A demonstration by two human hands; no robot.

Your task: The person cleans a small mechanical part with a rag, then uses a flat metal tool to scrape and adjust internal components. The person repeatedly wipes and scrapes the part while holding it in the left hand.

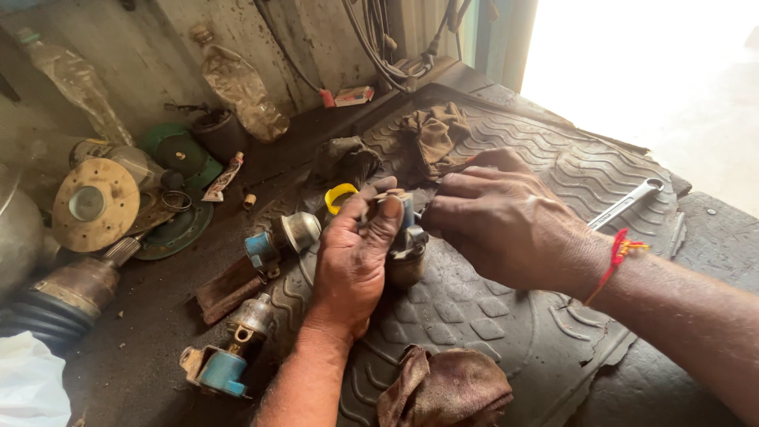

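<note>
- Broadly, a dark ribbed rubber mat (pixel 506 316) covered the work surface, and everything else is placed from it; its far edge ran up toward the bright doorway, its near edge curled at the lower right.
- Open room on the mat lay mostly on its near-right part, below the right forearm; its left edge was crowded with parts.
- A brown rag (pixel 447 389) sat on the mat's near edge, a second rag (pixel 435 134) on its far side.
- A drive shaft with a black boot (pixel 59 300) lay well off the mat's left edge, pointing up and right.
- The left hand (pixel 352 257) rose over the mat's centre, fingers closed around a small metal valve with a blue coil (pixel 405 245); it stood roughly upright, long axis vertical, blue part toward the top.
- The right hand (pixel 502 221) came in from the mat's right side, fingers pinched closed on the valve's upper end, touching the left fingertips.
- A chrome spanner (pixel 624 204) lay on the mat's right part behind the right wrist, its ring end pointing up and right.
- Two similar blue-coiled valves (pixel 229 352) (pixel 281 237) lay at the mat's left edge.
- A yellow ring (pixel 340 196) sat just beyond the left hand.
</note>
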